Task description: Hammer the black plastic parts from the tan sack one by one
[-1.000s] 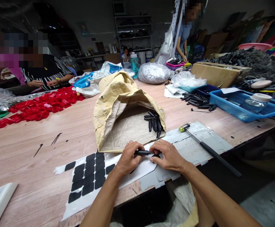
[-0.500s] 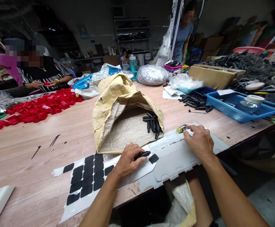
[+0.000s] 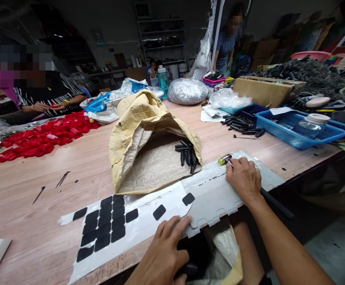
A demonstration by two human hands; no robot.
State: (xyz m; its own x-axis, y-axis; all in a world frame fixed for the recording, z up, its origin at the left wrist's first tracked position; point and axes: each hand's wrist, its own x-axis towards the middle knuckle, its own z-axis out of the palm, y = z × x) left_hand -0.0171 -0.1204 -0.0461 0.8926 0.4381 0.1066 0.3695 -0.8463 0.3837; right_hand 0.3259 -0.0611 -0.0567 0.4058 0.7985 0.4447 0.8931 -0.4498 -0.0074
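Observation:
My left hand [image 3: 163, 251] sits at the near table edge, fingers curled, with a black plastic part [image 3: 188, 269] pinched under its thumb, over the plastic bag [image 3: 223, 253] below the table. My right hand [image 3: 244, 178] is closed on the metal shaft of a small hammer just behind its yellow-green head [image 3: 224, 159]; the black handle [image 3: 276, 204] sticks out past my wrist. The hammer lies on a grey card [image 3: 217, 194]. A white sheet [image 3: 144, 227] with several black pads [image 3: 110, 223] lies between my hands.
An open tan sack [image 3: 144, 126] holds several black parts [image 3: 187, 152]. Red pieces [image 3: 42, 136] are heaped at the left, where a seated person handles them. At the right are a blue tray [image 3: 282, 134], loose black parts [image 3: 243, 124] and a cardboard box [image 3: 267, 91]. Another person stands at the back.
My left hand drew back from the white sheet to the table edge with the black part. My right hand stayed at the hammer and closed on its shaft.

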